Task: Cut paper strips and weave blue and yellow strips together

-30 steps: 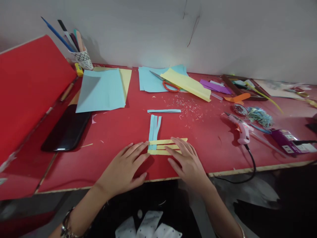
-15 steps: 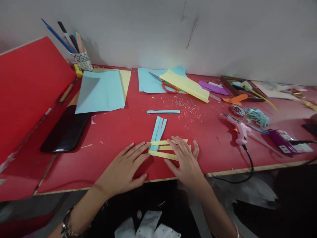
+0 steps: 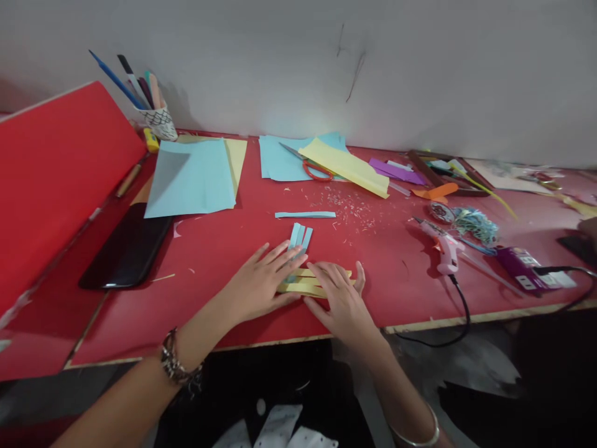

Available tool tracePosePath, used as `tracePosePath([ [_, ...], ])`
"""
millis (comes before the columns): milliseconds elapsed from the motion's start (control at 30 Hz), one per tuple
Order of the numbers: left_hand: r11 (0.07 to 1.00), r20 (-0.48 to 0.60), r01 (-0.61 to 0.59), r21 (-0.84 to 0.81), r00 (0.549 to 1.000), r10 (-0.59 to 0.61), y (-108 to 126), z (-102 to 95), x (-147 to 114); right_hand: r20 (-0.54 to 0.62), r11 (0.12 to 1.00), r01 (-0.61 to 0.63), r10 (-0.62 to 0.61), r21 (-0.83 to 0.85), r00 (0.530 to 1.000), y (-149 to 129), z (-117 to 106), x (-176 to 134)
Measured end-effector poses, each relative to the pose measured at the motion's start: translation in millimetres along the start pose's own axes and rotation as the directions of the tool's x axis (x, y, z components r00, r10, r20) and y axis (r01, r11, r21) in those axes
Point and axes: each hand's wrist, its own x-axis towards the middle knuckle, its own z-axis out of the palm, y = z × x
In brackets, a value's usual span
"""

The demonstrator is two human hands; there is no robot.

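Observation:
Several yellow paper strips (image 3: 305, 288) lie sideways near the table's front edge, crossing blue paper strips (image 3: 301, 234) that point away from me. My left hand (image 3: 265, 280) is flat over the crossing, its fingertips on the blue strips and part of the yellow ones hidden beneath it. On the right end of the yellow strips rests my right hand (image 3: 342, 297), fingers spread and pressing down. A single blue strip (image 3: 305, 214) lies apart, just beyond the crossed ones.
Blue sheets (image 3: 191, 180), scissors (image 3: 318, 170) and a folded yellow paper (image 3: 347, 167) lie toward the wall. A phone (image 3: 128, 249) is at left. At right are a pink glue gun (image 3: 445, 249) with its cable and a purple power box (image 3: 525, 269). A person's hand (image 3: 588, 230) shows at far right.
My left hand has slid right and forward from the strips' left ends onto the blue strips. The yellow strips now sit closer together. My right hand stays on their right end.

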Motion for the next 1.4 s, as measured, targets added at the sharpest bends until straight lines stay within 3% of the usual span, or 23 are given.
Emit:
tracePosePath([
  [233, 0.998, 0.092, -0.032, 0.054, 0.995, 0.027, -9.8, 2.0, 0.7, 0.031, 0.999, 0.051, -0.051, 0.020, 0.998, -0.1, -4.7, 6.7],
  [600, 0.978, -0.077, 0.179, 0.106, 0.982, -0.171, -3.4, 15.3, -16.7, 0.116, 0.992, 0.119, -0.122, 0.033, 0.986, -3.2, -5.3, 14.3],
  [800, 0.991, -0.110, 0.107, 0.075, 0.989, -0.098, -8.0, 4.1, -41.5, 0.106, 0.985, 0.164, -0.158, -0.049, 0.982, -7.8, -2.7, 1.6],
  [967, 0.999, -0.031, -0.023, 0.049, 0.999, 0.025, -6.9, 2.5, -62.8, 0.114, 0.978, 0.191, -0.181, -0.082, 0.977, -9.3, -0.2, -6.6],
  [1133, 0.999, 0.041, -0.023, 0.047, 0.999, 0.021, -5.8, 8.1, -66.6, 0.102, 0.974, 0.194, -0.183, -0.115, 0.978, -9.4, 0.2, -8.3],
  [1400, 0.993, -0.048, -0.078, 0.094, 0.995, 0.083, -7.2, 9.8, -67.4, 0.144, 0.964, 0.236, -0.218, -0.124, 0.965, -10.9, -0.2, -11.4],
])
